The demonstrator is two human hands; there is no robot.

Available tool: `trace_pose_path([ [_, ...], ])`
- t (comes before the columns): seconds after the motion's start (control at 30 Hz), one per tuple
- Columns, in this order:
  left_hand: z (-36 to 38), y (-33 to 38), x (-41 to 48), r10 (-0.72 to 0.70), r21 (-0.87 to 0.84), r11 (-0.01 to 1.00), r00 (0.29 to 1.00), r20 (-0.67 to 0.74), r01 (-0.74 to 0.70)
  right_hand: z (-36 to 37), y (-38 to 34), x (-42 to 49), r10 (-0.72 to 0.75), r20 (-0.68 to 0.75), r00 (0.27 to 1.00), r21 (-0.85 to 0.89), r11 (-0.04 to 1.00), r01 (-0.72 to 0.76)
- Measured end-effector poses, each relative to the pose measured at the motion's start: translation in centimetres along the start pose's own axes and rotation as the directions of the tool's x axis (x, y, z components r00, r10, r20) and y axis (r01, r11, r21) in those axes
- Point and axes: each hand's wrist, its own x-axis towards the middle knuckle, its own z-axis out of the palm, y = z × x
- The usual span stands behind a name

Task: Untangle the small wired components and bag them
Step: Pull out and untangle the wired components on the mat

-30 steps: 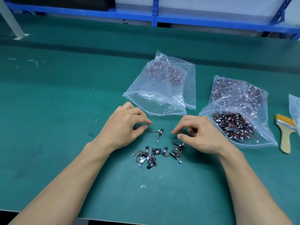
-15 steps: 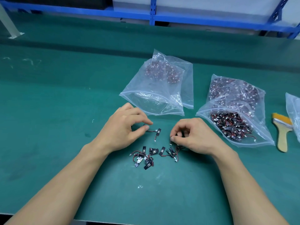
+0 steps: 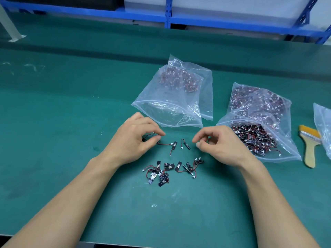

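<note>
Several small black wired components [image 3: 172, 170] lie tangled in a loose pile on the green mat between my wrists. My left hand [image 3: 134, 140] pinches the red-black wire of a component [image 3: 173, 146] that trails right from its fingertips; more wire shows under its fingers. A single component [image 3: 185, 144] lies free just left of my right hand [image 3: 222, 144], whose thumb and forefinger are curled and slightly apart with nothing seen between them. A clear zip bag [image 3: 170, 111] lies beyond my hands, its components bunched at its far end.
A second clear bag [image 3: 259, 111], full of components, lies to the right with its mouth near my right hand. A wooden-handled brush [image 3: 309, 149] and another bag [image 3: 324, 126] sit at the right edge. Blue shelving [image 3: 168, 17] runs along the back.
My right hand lifted from the pile, moved up and right, and a single component now lies free beside its fingertips. My left hand kept its pinch and barely moved.
</note>
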Motion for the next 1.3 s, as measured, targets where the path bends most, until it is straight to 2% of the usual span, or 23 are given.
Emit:
trace_pose_path([
  [0.1,-0.1,-0.1,0.0,-0.008,-0.007,1.0,1.0,-0.009,0.008,-1.1,0.1,-0.6,-0.01,0.216,0.976,0.024,1.0,0.004],
  [0.2,-0.2,-0.1,-0.1,-0.013,-0.009,1.0,1.0,-0.016,0.013,-1.5,0.4,-0.8,0.026,0.307,0.951,-0.004,1.0,-0.026],
  [0.4,-0.3,0.1,-0.1,-0.019,-0.017,1.0,1.0,-0.011,0.019,-1.7,0.9,-0.8,0.055,0.309,0.949,-0.026,0.998,-0.049],
  [0.57,-0.3,0.1,-0.1,-0.025,-0.024,0.999,1.0,-0.01,0.025,-2.0,1.0,-0.9,0.013,0.289,0.957,-0.003,1.0,-0.013],
  [1.0,-0.3,0.1,-0.1,-0.031,-0.033,0.999,0.999,-0.009,0.031,-2.1,0.2,-1.2,-0.084,0.288,0.954,0.221,0.975,0.019],
  [1.3,-0.2,0.0,-0.2,-0.038,-0.037,0.999,0.999,0.003,0.038,-2.0,0.0,-1.2,-0.046,0.261,0.964,0.263,0.964,-0.026],
])
